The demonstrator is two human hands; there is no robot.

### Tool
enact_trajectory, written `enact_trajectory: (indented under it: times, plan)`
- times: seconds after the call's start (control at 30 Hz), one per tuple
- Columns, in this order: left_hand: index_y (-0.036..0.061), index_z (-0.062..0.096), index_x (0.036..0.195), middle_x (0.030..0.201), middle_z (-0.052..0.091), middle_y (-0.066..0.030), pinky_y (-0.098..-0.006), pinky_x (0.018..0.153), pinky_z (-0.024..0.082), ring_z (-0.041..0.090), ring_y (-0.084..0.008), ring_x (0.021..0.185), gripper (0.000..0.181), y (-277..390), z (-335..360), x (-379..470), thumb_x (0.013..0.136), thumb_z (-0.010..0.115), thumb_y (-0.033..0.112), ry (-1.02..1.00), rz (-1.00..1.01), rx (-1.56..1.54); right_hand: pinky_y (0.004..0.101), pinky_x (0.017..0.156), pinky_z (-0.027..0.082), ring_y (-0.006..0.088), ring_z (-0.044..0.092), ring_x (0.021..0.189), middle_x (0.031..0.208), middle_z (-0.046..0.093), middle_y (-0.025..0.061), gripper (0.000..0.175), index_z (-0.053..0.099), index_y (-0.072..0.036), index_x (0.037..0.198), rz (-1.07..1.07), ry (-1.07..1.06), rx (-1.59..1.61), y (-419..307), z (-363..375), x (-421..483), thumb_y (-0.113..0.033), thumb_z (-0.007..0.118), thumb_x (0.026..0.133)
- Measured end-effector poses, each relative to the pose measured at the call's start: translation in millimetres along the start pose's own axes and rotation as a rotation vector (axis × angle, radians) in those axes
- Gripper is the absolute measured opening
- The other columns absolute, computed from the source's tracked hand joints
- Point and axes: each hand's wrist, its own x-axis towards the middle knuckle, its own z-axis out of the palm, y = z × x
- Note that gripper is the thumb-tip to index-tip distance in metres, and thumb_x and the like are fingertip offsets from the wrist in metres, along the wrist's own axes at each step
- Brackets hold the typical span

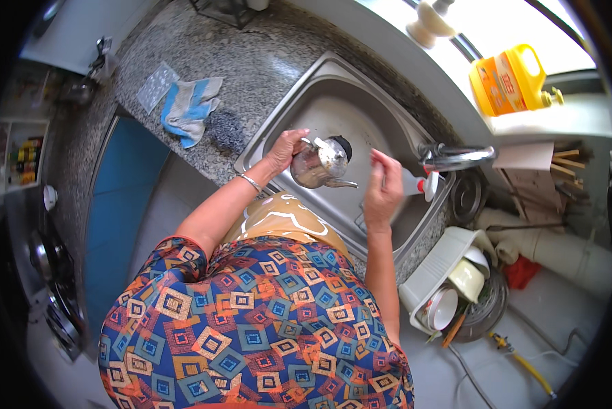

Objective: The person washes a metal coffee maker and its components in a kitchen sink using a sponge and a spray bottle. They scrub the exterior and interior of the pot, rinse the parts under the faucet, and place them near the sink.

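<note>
My left hand (285, 149) is closed around the handle of a small shiny metal teapot (313, 171) held over the sink. The pot is tilted, with its thin spout (343, 183) towards the right and brownish specks on its metal. Just behind it shows a dark round part (343, 147); I cannot tell whether it belongs to the pot. My right hand (382, 189) is blurred over the right half of the stainless steel sink (331, 105), apart from the pot, and nothing plain shows in its fingers. Partly behind it lies a bottle with a red and white cap (428, 186).
A chrome faucet (457, 157) reaches over the sink's right corner. On the granite counter (255, 56) lie a blue-and-white cloth (191, 110) and a dark mesh scrubber (224, 130). A yellow jug (508, 82) stands on the windowsill. A white dish rack (436, 273) holds bowls.
</note>
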Motion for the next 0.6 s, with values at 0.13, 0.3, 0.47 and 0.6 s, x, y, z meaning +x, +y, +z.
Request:
enact_trajectory:
  times: [0.13,0.3,0.47,0.6]
  plan:
    - [0.0159,0.045,0.060,0.050,0.029,0.0077,-0.0241,0.044,0.019,0.024,-0.0053,0.045,0.028,-7,26,-16,0.081,0.060,0.027,0.098,0.264,0.107,0.0357,0.080,0.044,0.0262,0.054,0.094,0.099,0.057,0.0115,0.022,0.059,-0.007,0.099,-0.111,-0.540,0.042,-61,97,29,-0.009,0.056,0.078]
    - [0.0149,0.046,0.061,0.053,0.036,0.0077,-0.0235,0.044,0.023,0.032,-0.0039,0.047,0.029,-29,-28,8,0.084,0.058,0.028,0.088,0.029,0.356,0.0559,0.092,0.032,0.0367,0.027,0.126,0.137,0.028,0.0171,0.083,0.032,-0.013,0.131,-0.454,-0.929,-0.468,-60,249,8,-0.042,0.071,0.065]
    - [0.0156,0.049,0.066,0.054,0.039,0.0090,-0.0211,0.044,0.024,0.032,-0.0021,0.047,0.023,-37,-29,13,0.084,0.057,0.027,0.086,-0.023,0.343,0.0434,0.076,0.047,0.0352,0.049,0.098,0.114,0.044,0.0154,0.054,0.048,-0.012,0.109,-0.319,-0.755,-0.342,-31,282,14,-0.020,0.069,0.061]
    - [0.0151,0.049,0.066,0.056,0.040,0.0079,-0.0216,0.047,0.027,0.034,-0.0030,0.051,0.026,-25,0,7,0.083,0.057,0.033,0.235,-0.078,-0.005,0.0409,0.080,0.043,0.0330,0.050,0.092,0.098,0.048,0.0160,0.047,0.049,-0.007,0.104,-0.068,-0.578,0.060,-53,179,47,-0.016,0.064,0.061]
